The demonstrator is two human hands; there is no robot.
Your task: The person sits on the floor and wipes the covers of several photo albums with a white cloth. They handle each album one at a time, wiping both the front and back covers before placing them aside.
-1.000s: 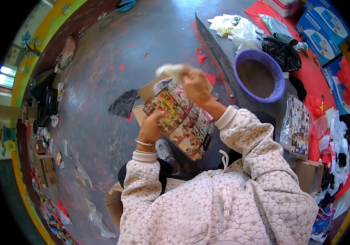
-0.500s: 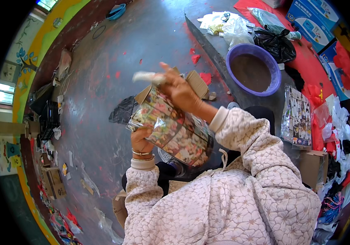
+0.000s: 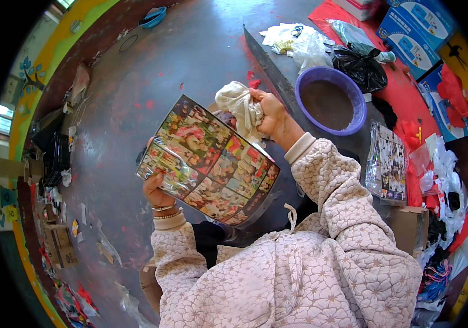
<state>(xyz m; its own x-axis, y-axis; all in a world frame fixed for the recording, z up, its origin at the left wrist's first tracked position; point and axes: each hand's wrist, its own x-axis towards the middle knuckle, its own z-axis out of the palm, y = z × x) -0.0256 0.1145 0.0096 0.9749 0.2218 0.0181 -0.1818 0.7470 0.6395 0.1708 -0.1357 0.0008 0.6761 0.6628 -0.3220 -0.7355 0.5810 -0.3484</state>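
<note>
My left hand [image 3: 156,188] grips the left edge of a glossy photo sheet [image 3: 212,164], thumb on top and the other fingers hidden beneath. The sheet carries a grid of colourful pictures and tilts in front of me, slightly curved, with shiny clear film along its edges. Closed round a crumpled white cloth [image 3: 239,104] is my right hand [image 3: 271,113], just past the sheet's far right edge. Part of the cloth hangs down beside that edge; whether it touches the sheet I cannot tell.
A purple basin [image 3: 358,117] of murky water stands to the right. Beyond it lie white plastic bags [image 3: 305,46] and a black bag [image 3: 360,68]. Another photo sheet [image 3: 389,158] lies at the right, near a cardboard box [image 3: 408,227]. A blue basin [image 3: 153,18] sits far off.
The photo sheet has turned flatter toward me and shows more of its face. My right hand has moved off it to the right, and the cloth now hangs bunched from the fingers.
</note>
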